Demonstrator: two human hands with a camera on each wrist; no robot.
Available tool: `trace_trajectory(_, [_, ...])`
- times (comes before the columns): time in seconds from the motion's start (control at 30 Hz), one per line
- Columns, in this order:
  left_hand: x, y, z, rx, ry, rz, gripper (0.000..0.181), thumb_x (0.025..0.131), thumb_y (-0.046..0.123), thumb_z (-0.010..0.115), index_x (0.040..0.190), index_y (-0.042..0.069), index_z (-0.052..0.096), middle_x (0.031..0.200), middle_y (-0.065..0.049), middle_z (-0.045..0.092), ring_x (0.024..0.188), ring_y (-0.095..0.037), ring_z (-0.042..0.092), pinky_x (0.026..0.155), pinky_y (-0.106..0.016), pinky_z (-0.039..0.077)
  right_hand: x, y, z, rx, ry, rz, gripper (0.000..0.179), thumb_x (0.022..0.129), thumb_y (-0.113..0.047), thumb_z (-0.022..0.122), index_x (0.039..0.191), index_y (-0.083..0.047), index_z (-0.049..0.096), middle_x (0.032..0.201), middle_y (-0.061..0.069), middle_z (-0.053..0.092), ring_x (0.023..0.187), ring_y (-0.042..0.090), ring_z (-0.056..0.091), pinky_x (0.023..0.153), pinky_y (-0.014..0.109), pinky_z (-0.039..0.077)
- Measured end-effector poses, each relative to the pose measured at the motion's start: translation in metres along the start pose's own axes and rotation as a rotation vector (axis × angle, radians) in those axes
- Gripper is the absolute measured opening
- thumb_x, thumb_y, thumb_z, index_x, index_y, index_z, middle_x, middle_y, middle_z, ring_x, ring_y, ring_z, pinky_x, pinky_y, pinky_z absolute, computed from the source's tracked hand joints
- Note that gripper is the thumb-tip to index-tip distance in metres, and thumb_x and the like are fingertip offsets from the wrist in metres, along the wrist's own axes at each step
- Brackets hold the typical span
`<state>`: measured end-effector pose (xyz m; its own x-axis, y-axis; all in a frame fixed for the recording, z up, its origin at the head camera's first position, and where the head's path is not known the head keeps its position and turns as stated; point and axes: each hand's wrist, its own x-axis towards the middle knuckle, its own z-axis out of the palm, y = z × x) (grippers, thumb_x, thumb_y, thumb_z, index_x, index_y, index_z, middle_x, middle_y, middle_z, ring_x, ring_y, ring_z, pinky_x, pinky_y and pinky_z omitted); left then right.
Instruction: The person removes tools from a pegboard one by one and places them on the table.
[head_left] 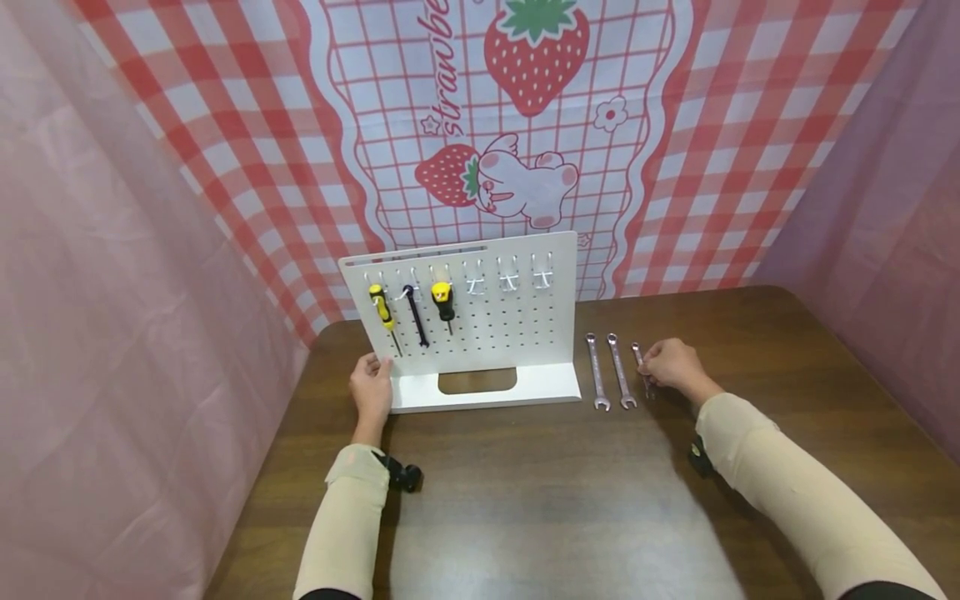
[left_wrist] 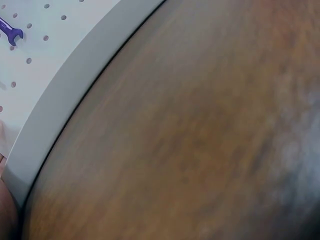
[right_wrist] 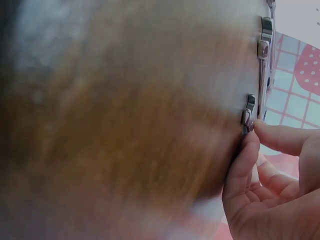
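A white pegboard stand (head_left: 487, 333) stands upright on the table. My left hand (head_left: 371, 387) grips its lower left edge, thumb on the front; in the left wrist view only a bit of that hand (left_wrist: 7, 210) shows. To the right of the board, my right hand (head_left: 672, 364) pinches the smallest combination wrench (head_left: 637, 353) between thumb and fingers. Its open end (right_wrist: 248, 114) sticks out past the fingertips in the right wrist view. Two larger wrenches, one nearer the board (head_left: 596, 375) and one in the middle (head_left: 620, 372), lie side by side to its left.
On the pegboard's left hooks hang a long yellow-black screwdriver (head_left: 382, 308), a dark wrench (head_left: 417, 317) and a stubby screwdriver (head_left: 443, 302). Three clear hooks, such as this hook (head_left: 508, 276), carry nothing. A checked strawberry cloth (head_left: 480, 100) hangs behind the brown table (head_left: 540, 492).
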<state>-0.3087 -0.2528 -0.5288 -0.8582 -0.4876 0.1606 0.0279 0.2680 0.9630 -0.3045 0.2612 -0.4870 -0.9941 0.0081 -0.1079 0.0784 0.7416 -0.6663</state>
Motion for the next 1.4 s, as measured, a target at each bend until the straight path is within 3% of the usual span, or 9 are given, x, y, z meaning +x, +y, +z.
trace_trajectory(0.37, [0.001,0.000,0.001,0.023,-0.003,-0.011,0.031,0.101,0.015,0.062,0.125,-0.004,0.060,0.120,-0.024,0.063,0.112,-0.034,0.059,0.099,-0.047,0.048,0.003,0.000,0.000,0.017,0.007,0.004,0.036,0.091,-0.021,0.068,0.105,0.012,0.060,0.072,0.010,0.065,0.056,0.014,0.062,0.054,0.030,0.054])
trace_trajectory(0.53, [0.001,0.000,0.001,0.029,-0.003,0.000,0.030,0.101,0.015,0.063,0.123,-0.004,0.061,0.118,-0.025,0.064,0.110,-0.035,0.060,0.097,-0.047,0.049,0.006,-0.003,0.003,-0.016,0.086,-0.027,0.036,0.091,-0.023,0.065,0.107,0.009,0.059,0.088,0.019,0.065,0.071,0.027,0.063,0.061,0.036,0.051])
trace_trajectory(0.67, [0.001,0.002,0.000,0.029,-0.005,-0.002,0.031,0.101,0.016,0.063,0.124,-0.004,0.060,0.118,-0.024,0.063,0.111,-0.035,0.060,0.098,-0.047,0.049,0.008,-0.017,0.007,0.018,0.145,-0.092,0.027,0.091,-0.021,0.064,0.103,0.004,0.062,0.095,0.020,0.066,0.084,0.033,0.060,0.069,0.039,0.047])
trace_trajectory(0.87, [0.000,0.003,-0.001,0.035,-0.008,-0.016,0.032,0.101,0.016,0.063,0.125,-0.004,0.060,0.121,-0.024,0.063,0.112,-0.034,0.059,0.098,-0.047,0.049,0.000,-0.053,0.019,0.108,0.161,-0.183,0.015,0.089,-0.013,0.063,0.096,0.000,0.065,0.088,0.015,0.066,0.078,0.027,0.056,0.067,0.035,0.045])
trace_trajectory(1.03, [-0.001,0.005,0.001,0.038,-0.004,-0.017,0.030,0.101,0.015,0.062,0.124,-0.004,0.060,0.119,-0.024,0.064,0.111,-0.034,0.060,0.098,-0.047,0.048,-0.007,-0.080,0.032,0.163,0.119,-0.233,0.012,0.091,-0.013,0.064,0.096,-0.002,0.065,0.082,0.010,0.064,0.069,0.020,0.055,0.061,0.032,0.046])
trace_trajectory(1.2, [0.001,0.006,0.002,0.035,-0.002,-0.005,0.030,0.101,0.014,0.062,0.124,-0.005,0.060,0.119,-0.025,0.064,0.111,-0.035,0.060,0.098,-0.047,0.048,-0.012,-0.102,0.048,0.189,0.071,-0.293,0.012,0.091,-0.013,0.065,0.095,-0.002,0.067,0.084,0.010,0.065,0.073,0.021,0.058,0.064,0.032,0.048])
trace_trajectory(1.4, [0.002,0.007,0.001,0.043,-0.008,-0.018,0.031,0.101,0.013,0.062,0.126,-0.006,0.059,0.120,-0.025,0.063,0.113,-0.035,0.059,0.100,-0.046,0.047,-0.015,-0.124,0.067,0.284,-0.044,-0.291,0.013,0.091,-0.010,0.063,0.098,0.001,0.066,0.084,0.012,0.066,0.064,0.020,0.060,0.058,0.031,0.052])
